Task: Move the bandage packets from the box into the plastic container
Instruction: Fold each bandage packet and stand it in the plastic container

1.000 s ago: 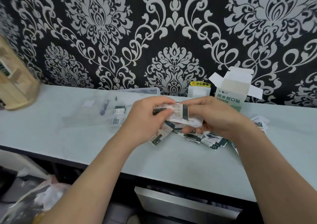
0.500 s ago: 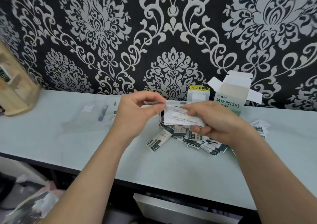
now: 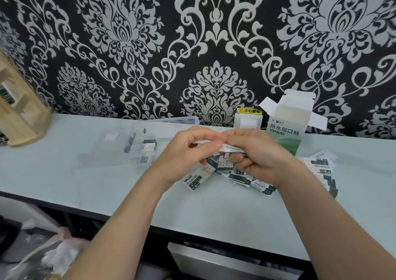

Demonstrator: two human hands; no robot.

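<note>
Head view — the only one we have.

- The white and green cardboard box (image 3: 286, 129) stands upright at the back of the pale green counter (image 3: 214, 213), flaps open. We cannot see inside it.
- A loose pile of green-and-white bandage packets (image 3: 241, 178) lies on the counter in front of the box, partly under the hands.
- The clear plastic container (image 3: 180, 120) sits to the left of the pile. A few packets show through its wall.
- Left hand (image 3: 186, 157) and right hand (image 3: 259, 159) meet above the pile. Both grip a thin white sheaf of packets (image 3: 232, 149).
- The left thumb and forefinger pinch the sheaf's near end. The right fingers curl round the rest, so neither hand is free.
- The sheaf lies flat between the two grips, just above the pile and well short of the container.

Risks, as we judge them:
- The sheaf is thin and slick, so a loosened pinch could fan it out and drop packets onto the pile.
- The carry goes leftward — a lowered forearm could sweep loose packets toward the counter's front edge.
- The container's clear walls are hard to read, so a release could fall short of the rim.
</note>
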